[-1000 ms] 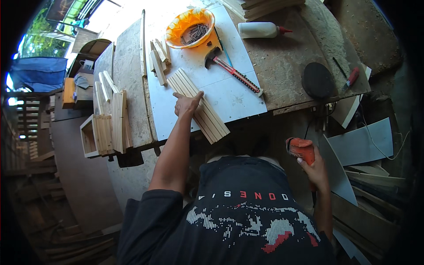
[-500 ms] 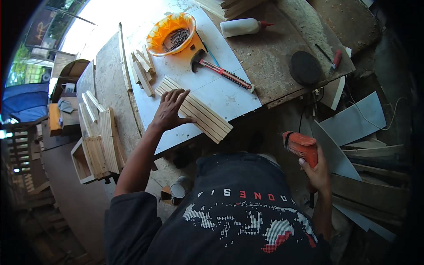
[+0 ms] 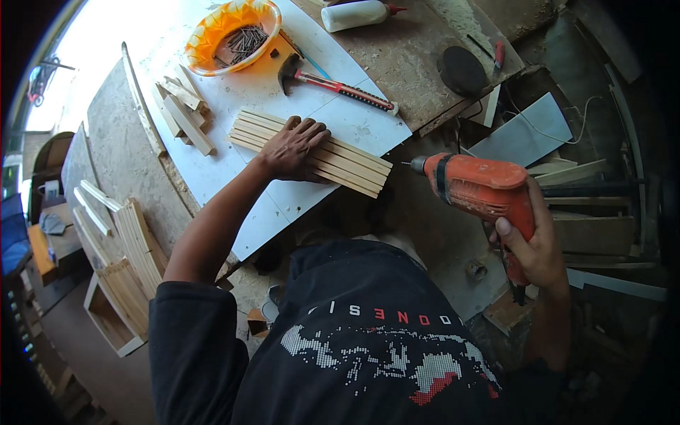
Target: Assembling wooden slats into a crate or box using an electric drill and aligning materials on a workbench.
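Observation:
My left hand (image 3: 296,150) is closed over a bundle of pale wooden strips (image 3: 350,168), laid side by side on a white board (image 3: 280,205). The strips' right end juts past the board's near edge. In my right hand (image 3: 536,246) is an orange power drill (image 3: 482,185), gripped by its handle, its bit pointing left. The bit's tip is close to the end of the strips, with a small gap in view. Beyond the strips lies a claw hammer (image 3: 343,90) with a red and black handle. My palm hides the middle of the bundle.
An orange and white bowl (image 3: 200,62) of nails stands at the back of the board, with short wood blocks (image 3: 188,126) nearer. A white bottle (image 3: 354,15) and black disc (image 3: 462,71) lie on the bench. Wooden frames (image 3: 120,283) are at left, offcuts at right.
My left hand has come down from open above the strips to grip them, and the bundle has turned slightly. The drill has risen and swung left, its bit toward the strips' end.

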Motion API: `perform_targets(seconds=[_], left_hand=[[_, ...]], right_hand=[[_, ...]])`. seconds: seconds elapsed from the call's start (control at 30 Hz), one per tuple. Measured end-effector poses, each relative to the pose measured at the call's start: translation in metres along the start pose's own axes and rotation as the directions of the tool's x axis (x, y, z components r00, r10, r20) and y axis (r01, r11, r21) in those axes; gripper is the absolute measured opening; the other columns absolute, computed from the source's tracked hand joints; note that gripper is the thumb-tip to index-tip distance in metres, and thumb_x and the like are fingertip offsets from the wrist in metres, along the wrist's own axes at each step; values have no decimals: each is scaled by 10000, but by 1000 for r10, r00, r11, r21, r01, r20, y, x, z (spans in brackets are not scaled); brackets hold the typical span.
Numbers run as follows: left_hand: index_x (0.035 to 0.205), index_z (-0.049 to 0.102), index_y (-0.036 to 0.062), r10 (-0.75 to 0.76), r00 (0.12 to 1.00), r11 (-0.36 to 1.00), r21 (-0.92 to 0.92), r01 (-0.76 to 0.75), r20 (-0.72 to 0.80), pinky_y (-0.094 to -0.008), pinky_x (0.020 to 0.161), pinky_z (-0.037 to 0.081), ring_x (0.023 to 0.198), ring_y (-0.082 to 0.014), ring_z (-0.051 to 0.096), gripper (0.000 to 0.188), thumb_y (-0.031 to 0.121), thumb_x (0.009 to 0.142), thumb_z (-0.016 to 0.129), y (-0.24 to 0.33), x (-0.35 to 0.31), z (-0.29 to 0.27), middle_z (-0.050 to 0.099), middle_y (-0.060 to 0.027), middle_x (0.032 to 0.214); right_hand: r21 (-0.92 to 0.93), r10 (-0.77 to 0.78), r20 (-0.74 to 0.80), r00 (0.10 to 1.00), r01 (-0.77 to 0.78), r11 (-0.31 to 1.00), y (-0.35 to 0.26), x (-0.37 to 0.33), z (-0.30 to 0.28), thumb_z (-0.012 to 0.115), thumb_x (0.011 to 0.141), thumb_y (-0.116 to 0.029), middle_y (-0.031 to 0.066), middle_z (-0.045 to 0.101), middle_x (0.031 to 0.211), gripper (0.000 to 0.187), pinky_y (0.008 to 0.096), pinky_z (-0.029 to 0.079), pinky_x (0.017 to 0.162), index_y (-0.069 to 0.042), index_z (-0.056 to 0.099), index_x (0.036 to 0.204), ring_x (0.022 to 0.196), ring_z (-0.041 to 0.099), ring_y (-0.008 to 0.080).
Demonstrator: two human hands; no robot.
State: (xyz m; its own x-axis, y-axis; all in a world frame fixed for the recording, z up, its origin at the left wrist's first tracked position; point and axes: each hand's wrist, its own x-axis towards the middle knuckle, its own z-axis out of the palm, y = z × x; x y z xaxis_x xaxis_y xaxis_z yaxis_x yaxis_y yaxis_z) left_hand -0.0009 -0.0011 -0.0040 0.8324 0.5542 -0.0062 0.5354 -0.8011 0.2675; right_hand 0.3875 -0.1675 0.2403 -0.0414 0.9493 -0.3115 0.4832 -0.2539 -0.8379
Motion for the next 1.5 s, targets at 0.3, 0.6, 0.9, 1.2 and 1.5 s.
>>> perform_targets(seconds=[0.3, 0.6, 0.9, 1.2, 1.5], left_hand=[[1374, 502, 9, 39, 995, 999, 3, -39, -94, -448, 1114, 345, 1304, -290, 509, 993, 667, 697, 809, -5, -4, 8, 563, -158, 1347], [1333, 538, -2, 52, 992, 999, 20, -50, -117, -412, 1063, 366, 1223, -265, 529, 968, 689, 700, 779, -7, -3, 11, 580, -136, 1270], [1337, 525, 8, 59, 990, 998, 23, -57, -126, -414, 1069, 365, 1228, -263, 523, 951, 650, 692, 800, -5, -3, 11, 573, -129, 1276], [1347, 502, 11, 50, 995, 999, -7, -51, -91, -438, 1076, 357, 1252, -283, 511, 946, 604, 680, 816, -7, -2, 12, 554, -138, 1287], [1371, 516, 1, 26, 999, 998, 50, -25, -36, -411, 1099, 356, 1275, -268, 508, 962, 658, 717, 774, -5, -2, 8, 568, -137, 1349]], right_hand=[[-123, -15, 89, 996, 26, 992, -22, 21, 25, 730, 964, -307, 181, 632, 1303, 674, 388, 458, 1050, -5, 429, 1486, 1221, 599, 251], [-168, 16, 142, 990, 8, 986, -23, 34, 32, 736, 962, -292, 180, 649, 1261, 676, 388, 473, 1026, 3, 426, 1485, 1163, 622, 244], [-195, 0, 161, 987, 32, 980, -19, 39, 34, 729, 968, -319, 190, 669, 1271, 696, 405, 479, 1037, -3, 414, 1503, 1180, 653, 266], [-246, 8, 180, 984, 37, 968, -34, 50, 36, 731, 965, -324, 184, 688, 1228, 691, 404, 487, 1023, -21, 419, 1502, 1148, 671, 272], [-340, 13, 221, 975, 65, 938, -49, 72, 36, 765, 937, -283, 205, 706, 1184, 612, 419, 513, 979, -18, 490, 1414, 1088, 699, 305]])
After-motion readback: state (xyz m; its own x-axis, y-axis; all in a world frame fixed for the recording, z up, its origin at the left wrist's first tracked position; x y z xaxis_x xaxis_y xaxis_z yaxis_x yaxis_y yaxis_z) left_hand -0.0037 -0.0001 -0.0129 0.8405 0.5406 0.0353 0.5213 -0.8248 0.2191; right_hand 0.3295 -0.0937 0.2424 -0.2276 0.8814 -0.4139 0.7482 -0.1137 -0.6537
